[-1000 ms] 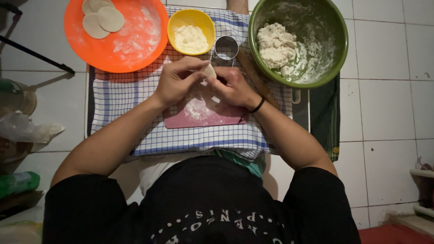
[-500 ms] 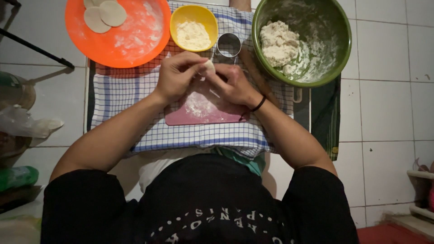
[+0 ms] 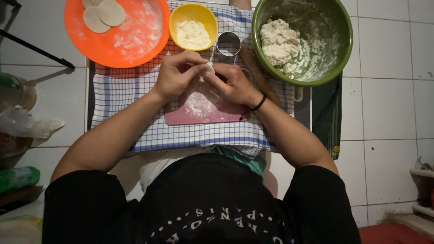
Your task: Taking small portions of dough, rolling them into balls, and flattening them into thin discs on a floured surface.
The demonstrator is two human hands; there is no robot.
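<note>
The grip is shared: the fingertips of the left hand (image 3: 177, 74) and the right hand (image 3: 235, 83) are pinched together on one small piece of dough (image 3: 208, 68), held just above the far edge of a pink cutting board (image 3: 205, 110) dusted with flour.

Judging by how things lie, the work is at an early stage. Only a few flat dough rounds (image 3: 103, 13) sit on the floured orange plate (image 3: 131, 38) at the far left, while a large lump of dough (image 3: 279, 40) remains in the green bowl (image 3: 337, 54) at the far right. A yellow bowl (image 3: 201, 16) with pale filling or flour stands between them, and a round metal cutter (image 3: 228, 44) just beside it.

The surface is a blue-and-white checked cloth (image 3: 135, 117) spread over the floor; a dark green cloth shows at its right edge. The floor (image 3: 389, 113) is white tile. Bottles and a plastic bag lie dimly at the left, a red mat at the near right corner.
</note>
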